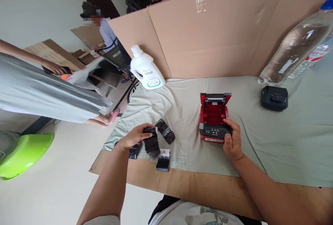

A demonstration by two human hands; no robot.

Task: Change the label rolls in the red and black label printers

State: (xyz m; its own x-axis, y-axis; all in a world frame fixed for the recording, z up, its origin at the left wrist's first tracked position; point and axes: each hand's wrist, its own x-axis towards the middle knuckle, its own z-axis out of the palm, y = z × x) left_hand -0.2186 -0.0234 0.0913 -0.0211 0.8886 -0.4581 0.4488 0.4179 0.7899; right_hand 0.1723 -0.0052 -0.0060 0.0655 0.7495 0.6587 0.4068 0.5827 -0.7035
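Right of centre in the frame, the red-and-black compact printer (214,129) has its lid raised and red bay exposed; the black roll (151,145) is outside it, near the lower centre. The left hand (137,136) has its grip clamped on that roll, a dark strip hanging down; the right hand's (233,140) grip is closed on the printer's front corner. More rolls (165,132) lie beside the left hand on the cloth-covered surface (187,110). A white jug (147,69) stands upper centre before a cardboard panel (208,37), bottles (293,50) upper right; two people (49,89) occupy the room's upper left.
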